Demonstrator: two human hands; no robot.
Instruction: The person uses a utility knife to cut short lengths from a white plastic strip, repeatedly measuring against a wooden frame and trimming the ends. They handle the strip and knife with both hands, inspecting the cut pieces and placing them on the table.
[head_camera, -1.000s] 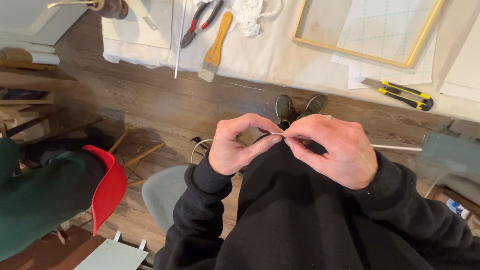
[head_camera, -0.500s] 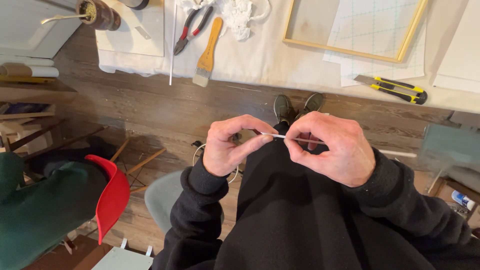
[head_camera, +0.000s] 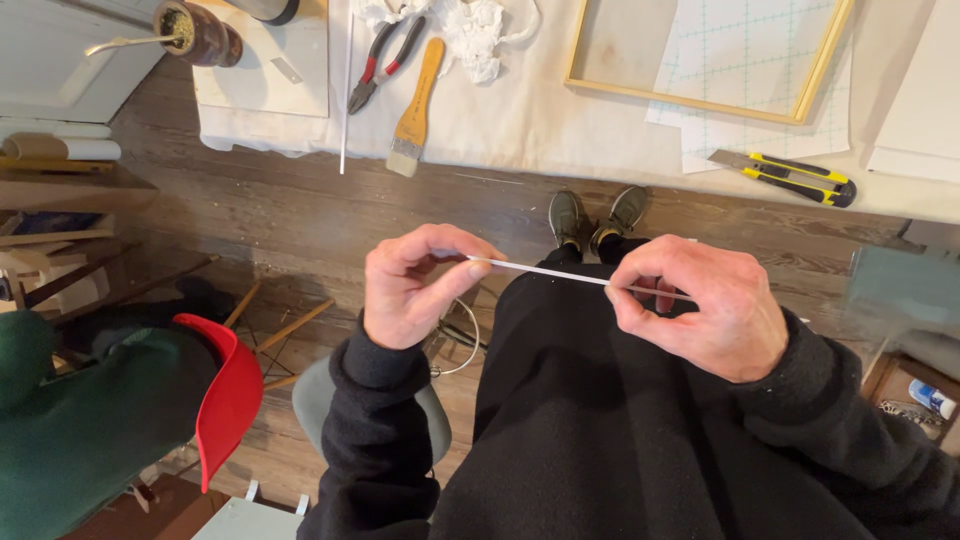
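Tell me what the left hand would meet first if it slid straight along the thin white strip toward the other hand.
Along the thin white strip, the left hand would first meet the right hand, which pinches the same strip. Nothing shows between them but the strip itself; both seem at similar depth.

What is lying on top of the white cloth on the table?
On the white cloth: red-handled pliers, a paintbrush, a wooden frame, a yellow utility knife and crumpled white material. The tabletop beneath is covered.

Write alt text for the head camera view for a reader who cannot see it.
Seen from above, a person's left hand and right hand pinch a thin white strip stretched between them over black clothing. Beyond lies a cloth-covered table with a paintbrush, pliers, wooden frame and yellow utility knife.
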